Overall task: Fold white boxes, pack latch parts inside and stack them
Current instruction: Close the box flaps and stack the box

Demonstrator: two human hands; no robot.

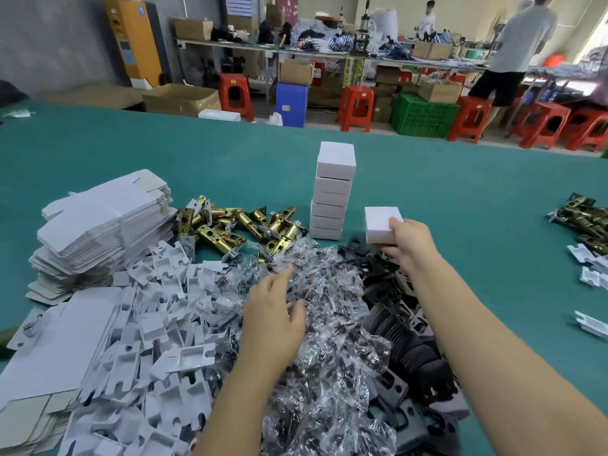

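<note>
**One closed box in the right hand, beside the stack**

The right hand [409, 240] reaches forward with the arm stretched out over the black plates [404, 327], and grips a closed white box [381, 223] by its near right corner, thumb on top and fingers curled under. The box sits level, its broad face up, just right of the box stack [334, 192] and apart from it; I cannot tell whether it touches the green table [460, 192]. The stack stands upright, seven or so boxes high (the upper ones sit slightly off to the right of the lower ones).

The left hand [274, 315] hovers palm down over the clear bags [316, 324], fingers relaxed and spread forward, holding nothing.

Behind the bags lie the brass latches [237, 225], long axes pointing every way. To the left lie white inserts [158, 324] in a loose heap, and beyond them a pile of flat boxes [105, 222], unfolded, long sides running left to right.
</note>
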